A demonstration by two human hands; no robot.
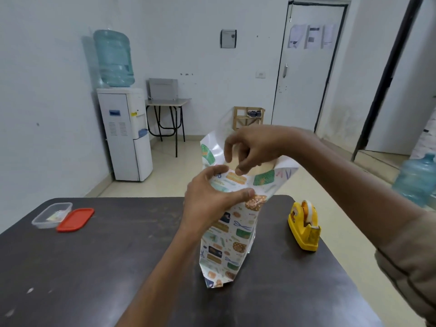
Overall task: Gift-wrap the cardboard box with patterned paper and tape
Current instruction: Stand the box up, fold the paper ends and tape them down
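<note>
white colourful-patterned wrapping paper (226, 244) stands on end on dark tabletop (94, 256), cardboard box hidden inside. left hand (210, 199) fingers grip its upper part; right hand (252, 149) fingers curled over open top, can't tell if pinching. risk: untaped flaps spring open, parcel tips.

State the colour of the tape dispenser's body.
Yellow; the tape dispenser shows best in the head view.

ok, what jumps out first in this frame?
The patterned paper standing upright on the table, top open, the left hand gripping its upper part and the right hand above, fingers curled. A yellow tape dispenser sits to its right; a clear container and red lid lie at the far left.
</note>
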